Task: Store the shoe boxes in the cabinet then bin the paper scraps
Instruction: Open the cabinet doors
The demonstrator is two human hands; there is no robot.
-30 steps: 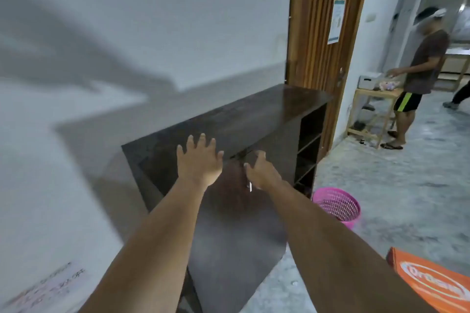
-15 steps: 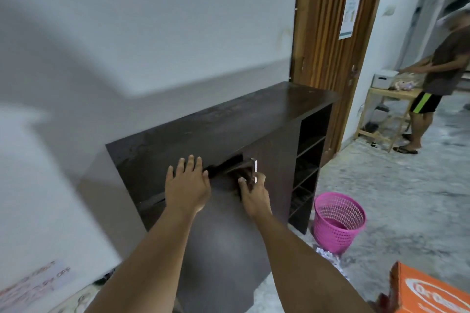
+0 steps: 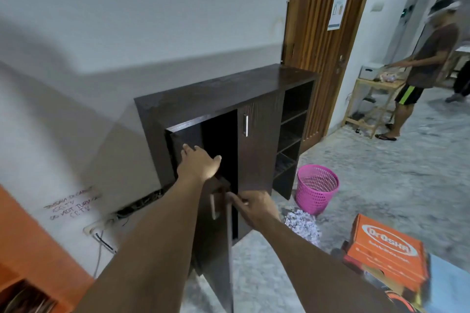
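Beside one cabinet [image 3: 229, 89]: one bin [image 3: 316, 189] (pink), two hands.

You had one dark cabinet [image 3: 223, 91] with two doors, one pink bin [image 3: 316, 188], one heap of paper scraps [image 3: 302, 226], one orange shoe box [image 3: 386, 249] in clear view, and two hands.

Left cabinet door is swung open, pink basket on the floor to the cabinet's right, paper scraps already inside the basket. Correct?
Not quite. In the head view the paper scraps lie in a heap on the floor in front of the pink basket, not inside it. The rest holds: the left cabinet door is swung open, and the basket stands on the floor to the cabinet's right.
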